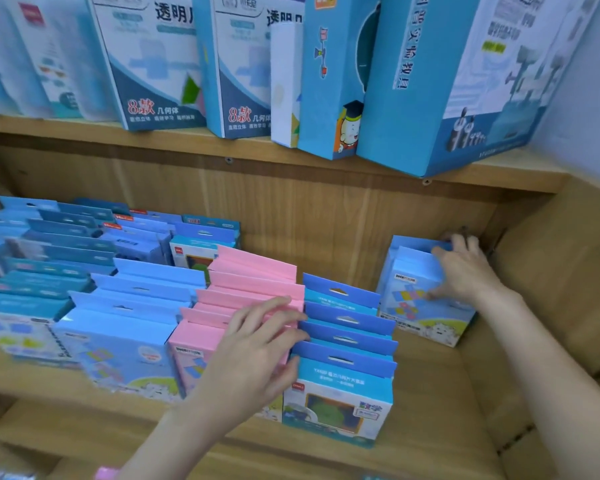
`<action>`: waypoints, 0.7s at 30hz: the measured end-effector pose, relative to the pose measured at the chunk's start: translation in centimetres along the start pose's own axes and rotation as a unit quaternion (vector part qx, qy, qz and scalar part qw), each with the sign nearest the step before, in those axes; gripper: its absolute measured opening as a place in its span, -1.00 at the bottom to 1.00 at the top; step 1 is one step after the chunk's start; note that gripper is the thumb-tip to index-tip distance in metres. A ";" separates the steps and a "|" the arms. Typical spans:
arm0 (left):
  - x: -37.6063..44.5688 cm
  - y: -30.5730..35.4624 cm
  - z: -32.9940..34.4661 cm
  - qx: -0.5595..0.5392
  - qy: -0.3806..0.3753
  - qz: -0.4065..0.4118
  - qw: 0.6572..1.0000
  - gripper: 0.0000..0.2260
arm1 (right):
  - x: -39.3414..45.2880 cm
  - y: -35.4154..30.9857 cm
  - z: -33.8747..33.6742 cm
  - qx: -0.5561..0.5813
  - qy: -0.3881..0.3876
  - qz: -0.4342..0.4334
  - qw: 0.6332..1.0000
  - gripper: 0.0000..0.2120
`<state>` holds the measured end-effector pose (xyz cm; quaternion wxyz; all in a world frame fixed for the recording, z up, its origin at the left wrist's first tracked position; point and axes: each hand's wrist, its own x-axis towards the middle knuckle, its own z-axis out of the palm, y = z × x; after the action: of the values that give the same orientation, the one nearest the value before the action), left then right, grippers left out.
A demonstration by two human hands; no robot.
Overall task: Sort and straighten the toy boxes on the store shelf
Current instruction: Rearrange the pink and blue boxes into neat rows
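Rows of toy boxes stand on the lower wooden shelf [430,403]. My left hand [257,355] rests with spread fingers on the tops of the pink boxes [253,271], its fingertips touching the neighbouring row of dark blue boxes [343,386]. To the left stands a row of light blue boxes [129,341]. At the far right, apart from the rows, two light blue boxes [416,299] stand near the back corner. My right hand [465,268] grips their top right edge, fingers over the top and thumb on the front.
More blue boxes [49,258] fill the shelf's left side. On the upper shelf [222,147] large blue and white boxes [430,81] stand, some leaning and overhanging the edge. A wooden side panel [568,271] closes the right end. Bare shelf lies between the rows and the right boxes.
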<state>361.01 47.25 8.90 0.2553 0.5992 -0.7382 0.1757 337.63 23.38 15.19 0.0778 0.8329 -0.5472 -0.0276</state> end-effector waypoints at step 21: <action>0.2 0.4 -0.6 -0.010 -0.024 -0.034 0.999 -0.79 | -3.4 -2.3 -0.2 -0.017 0.043 -0.016 0.999 -0.21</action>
<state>360.70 47.54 9.56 0.2490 0.6255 -0.7250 0.1452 338.39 27.45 14.86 0.1145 0.8404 -0.5297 -0.0026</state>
